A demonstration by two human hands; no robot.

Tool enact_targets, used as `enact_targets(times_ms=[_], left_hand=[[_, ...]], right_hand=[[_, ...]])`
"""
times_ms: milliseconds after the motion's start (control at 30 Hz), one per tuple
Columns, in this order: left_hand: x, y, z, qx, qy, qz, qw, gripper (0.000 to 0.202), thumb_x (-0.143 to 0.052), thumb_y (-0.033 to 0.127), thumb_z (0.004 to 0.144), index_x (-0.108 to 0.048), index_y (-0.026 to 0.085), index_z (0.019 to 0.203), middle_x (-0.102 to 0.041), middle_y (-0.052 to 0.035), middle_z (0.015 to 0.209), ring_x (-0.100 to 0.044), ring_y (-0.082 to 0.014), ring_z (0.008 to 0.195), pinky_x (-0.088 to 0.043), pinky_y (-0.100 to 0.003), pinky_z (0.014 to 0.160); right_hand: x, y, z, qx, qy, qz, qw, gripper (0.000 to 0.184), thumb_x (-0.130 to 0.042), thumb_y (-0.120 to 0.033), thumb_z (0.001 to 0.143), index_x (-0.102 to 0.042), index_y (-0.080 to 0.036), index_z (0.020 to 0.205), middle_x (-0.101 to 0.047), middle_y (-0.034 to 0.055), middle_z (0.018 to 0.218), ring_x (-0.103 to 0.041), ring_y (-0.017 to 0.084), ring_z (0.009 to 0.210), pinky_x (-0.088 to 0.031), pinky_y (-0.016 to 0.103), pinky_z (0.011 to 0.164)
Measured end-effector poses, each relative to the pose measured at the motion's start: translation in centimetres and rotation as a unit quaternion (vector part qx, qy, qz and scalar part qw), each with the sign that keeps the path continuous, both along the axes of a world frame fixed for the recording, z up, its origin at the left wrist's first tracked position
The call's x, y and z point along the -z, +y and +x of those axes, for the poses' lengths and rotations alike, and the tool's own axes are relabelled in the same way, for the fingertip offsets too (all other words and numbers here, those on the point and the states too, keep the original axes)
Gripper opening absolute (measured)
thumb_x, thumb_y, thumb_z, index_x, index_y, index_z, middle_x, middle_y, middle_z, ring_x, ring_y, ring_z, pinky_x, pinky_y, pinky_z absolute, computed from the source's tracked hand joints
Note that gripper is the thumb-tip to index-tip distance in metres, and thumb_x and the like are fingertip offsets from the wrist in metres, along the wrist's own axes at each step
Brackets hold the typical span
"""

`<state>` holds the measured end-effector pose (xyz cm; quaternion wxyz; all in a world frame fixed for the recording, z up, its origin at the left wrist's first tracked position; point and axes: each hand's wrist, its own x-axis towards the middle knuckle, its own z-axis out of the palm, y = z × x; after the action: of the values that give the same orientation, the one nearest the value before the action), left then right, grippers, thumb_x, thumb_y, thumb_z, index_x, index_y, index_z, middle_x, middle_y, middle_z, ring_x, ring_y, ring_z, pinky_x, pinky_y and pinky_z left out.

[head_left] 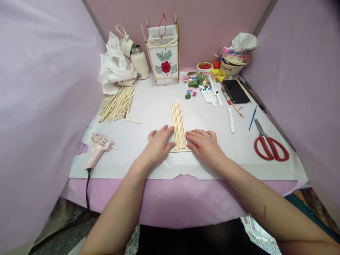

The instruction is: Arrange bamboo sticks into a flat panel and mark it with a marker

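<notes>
Glue gun point(97, 150) lies at the left on the paper sheet point(148, 106), loose sticks point(117, 103) behind it. Left hand point(159, 145) rests flat, fingers spread, touching the left edge of the stick row point(179, 124) at centre. Right hand point(204, 144) rests flat and open against its right edge. Markers point(209, 94) lie beyond; scissors point(269, 143) far right.

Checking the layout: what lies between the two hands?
In the head view, a row of wooden sticks lies between the left hand and right hand.
</notes>
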<state>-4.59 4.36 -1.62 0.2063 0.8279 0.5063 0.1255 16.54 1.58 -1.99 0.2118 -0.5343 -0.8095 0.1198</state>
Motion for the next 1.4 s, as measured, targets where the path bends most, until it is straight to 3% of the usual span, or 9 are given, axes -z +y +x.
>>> enact_targets(times_ms=[133,233,333,433,567,733,1400], left_hand=[[-0.3,-0.1,0.0,-0.002,-0.003,-0.005,1.0,0.052,-0.047,0.026,0.091,-0.033,0.024,0.141,-0.041,-0.0081,0.148,-0.026,-0.0224,0.143,-0.015,-0.048,0.113],[-1.4,-0.5,-0.8,-0.014,-0.011,-0.001,1.0,0.05,-0.049,0.026,0.09,-0.036,0.025,0.138,-0.043,-0.0075,0.146,-0.03,-0.0244,0.14,-0.019,-0.048,0.111],[-2.8,-1.0,-2.0,-0.014,-0.004,-0.011,1.0,0.036,-0.06,0.036,0.084,-0.054,0.024,0.118,-0.053,-0.0064,0.131,-0.042,-0.0272,0.126,-0.03,-0.046,0.103],[-3.6,-1.4,-2.7,0.016,0.014,-0.043,0.999,0.022,-0.064,0.037,0.081,-0.06,0.023,0.097,-0.059,-0.0033,0.109,-0.049,-0.025,0.108,-0.034,-0.043,0.096],[-3.2,-1.5,-2.3,0.043,0.023,-0.051,0.997,0.009,-0.055,0.027,0.085,-0.06,0.023,0.091,-0.06,-0.0016,0.097,-0.05,-0.0212,0.097,-0.034,-0.04,0.09],[-2.6,-1.2,-1.9,0.055,0.025,-0.077,0.995,0.013,-0.048,0.021,0.088,-0.06,0.022,0.083,-0.06,0.0005,0.084,-0.05,-0.0187,0.087,-0.035,-0.037,0.083],[-2.6,-0.8,-1.9,0.035,0.045,-0.084,0.995,0.015,-0.047,0.021,0.088,-0.06,0.022,0.079,-0.061,-0.0009,0.081,-0.051,-0.0195,0.082,-0.037,-0.036,0.076]], right_hand=[[-0.1,-0.1,0.2,-0.003,0.007,-0.007,1.0,0.023,-0.046,-0.024,0.094,-0.062,-0.027,0.11,-0.066,0.0031,0.123,-0.053,0.026,0.12,-0.027,0.044,0.093],[-0.8,-0.3,1.3,0.0,0.014,-0.011,1.0,0.023,-0.048,-0.029,0.094,-0.06,-0.026,0.113,-0.065,0.005,0.123,-0.052,0.026,0.118,-0.029,0.044,0.093],[-1.7,-0.6,3.2,-0.028,0.009,-0.057,0.998,0.023,-0.058,-0.038,0.087,-0.062,-0.025,0.106,-0.066,0.0048,0.114,-0.053,0.026,0.111,-0.034,0.042,0.09],[-2.3,-0.7,4.6,-0.06,-0.006,-0.11,0.992,0.016,-0.063,-0.037,0.082,-0.062,-0.025,0.093,-0.066,0.0027,0.1,-0.054,0.024,0.101,-0.036,0.04,0.087],[-2.2,-0.5,4.9,-0.074,-0.024,-0.134,0.988,0.005,-0.059,-0.025,0.083,-0.063,-0.024,0.085,-0.065,0.0015,0.089,-0.054,0.021,0.092,-0.036,0.038,0.082],[-1.9,-0.1,4.5,-0.068,-0.025,-0.134,0.988,0.014,-0.053,-0.02,0.087,-0.065,-0.024,0.08,-0.065,0.0014,0.084,-0.054,0.019,0.088,-0.035,0.036,0.08],[-1.4,0.4,4.3,-0.046,0.003,-0.12,0.992,0.02,-0.049,-0.024,0.092,-0.064,-0.023,0.079,-0.066,0.0034,0.084,-0.055,0.021,0.086,-0.034,0.038,0.079]])
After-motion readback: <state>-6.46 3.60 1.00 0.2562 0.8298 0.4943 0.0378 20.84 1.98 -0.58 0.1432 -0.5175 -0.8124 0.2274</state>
